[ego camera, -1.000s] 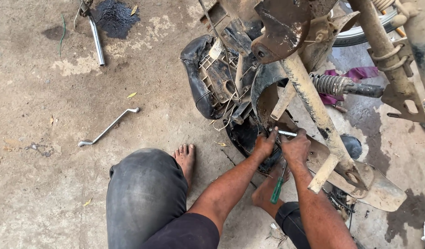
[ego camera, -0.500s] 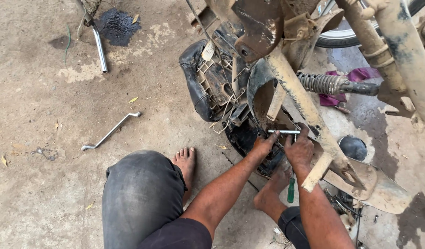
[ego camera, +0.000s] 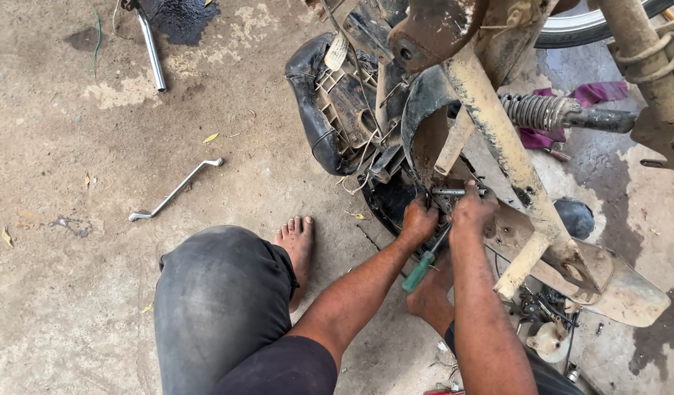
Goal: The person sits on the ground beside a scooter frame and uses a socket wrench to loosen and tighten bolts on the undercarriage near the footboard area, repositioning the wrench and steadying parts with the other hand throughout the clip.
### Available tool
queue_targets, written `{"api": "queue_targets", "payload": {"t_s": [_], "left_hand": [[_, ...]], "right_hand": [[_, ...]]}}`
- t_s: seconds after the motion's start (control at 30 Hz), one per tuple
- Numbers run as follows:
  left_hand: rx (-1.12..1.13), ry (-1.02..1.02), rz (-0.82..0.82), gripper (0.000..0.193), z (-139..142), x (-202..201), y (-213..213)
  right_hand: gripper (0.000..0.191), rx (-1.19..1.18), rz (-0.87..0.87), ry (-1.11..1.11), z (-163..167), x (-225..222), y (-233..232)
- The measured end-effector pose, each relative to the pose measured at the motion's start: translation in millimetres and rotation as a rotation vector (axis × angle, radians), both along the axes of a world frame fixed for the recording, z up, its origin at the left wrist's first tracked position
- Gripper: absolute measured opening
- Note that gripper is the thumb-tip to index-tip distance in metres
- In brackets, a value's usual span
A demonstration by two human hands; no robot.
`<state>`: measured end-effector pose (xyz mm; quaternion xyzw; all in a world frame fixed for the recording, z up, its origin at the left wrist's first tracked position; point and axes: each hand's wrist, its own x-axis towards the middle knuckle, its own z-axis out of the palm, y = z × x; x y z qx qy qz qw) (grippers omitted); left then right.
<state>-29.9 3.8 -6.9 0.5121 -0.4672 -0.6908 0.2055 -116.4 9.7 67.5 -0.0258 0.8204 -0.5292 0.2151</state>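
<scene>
Both hands work low inside a stripped, mud-caked motorcycle frame lying over a concrete floor.

The left hand (ego camera: 419,219) is clenched round a green-handled screwdriver (ego camera: 422,265), whose handle hangs below the wrist, shaft running up into the fist. Just beside it, the right hand (ego camera: 472,208) grips a small metal socket tool (ego camera: 454,192) lying level, pushed into the engine area under the tan frame tube (ego camera: 490,121). A coil shock absorber (ego camera: 542,111) sticks out to the right. An offset ring spanner (ego camera: 176,190) lies well apart on the floor (ego camera: 74,292), near the person's bare foot (ego camera: 297,241).
</scene>
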Motion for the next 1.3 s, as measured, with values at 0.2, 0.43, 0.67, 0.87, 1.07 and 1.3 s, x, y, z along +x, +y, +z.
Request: {"api": "queue_targets", "payload": {"t_s": [0.2,0.43,0.67,0.87,1.07,1.3], "left_hand": [[-0.095,-0.069,0.035,0.063,6.6,1.2,1.6],[-0.232,-0.13,0.051,0.065,5.2,-8.3,11.1],[-0.278,-0.045,0.099,0.065,12.9,1.5,4.8],[-0.219,-0.071,0.102,0.07,16.6,11.1,-2.6],[-0.173,-0.045,0.076,0.065,24.5,9.6,-5.4],[-0.259,-0.094,0.021,0.051,21.5,14.8,-15.0]], "right_hand": [[0.039,0.014,0.035,-0.117,14.7,-3.2,-2.9],[0.057,-0.017,-0.35,-0.113,-3.9,12.9,-21.3],[0.067,0.09,-0.047,0.106,-22.1,-10.2,-17.9],[0.048,-0.072,-0.181,-0.139,-5.7,1.5,-2.0],[0.031,-0.04,-0.243,-0.2,12.9,5.6,-12.6],[0.062,-0.079,0.136,0.253,-34.3,-15.8,-9.9]]}}
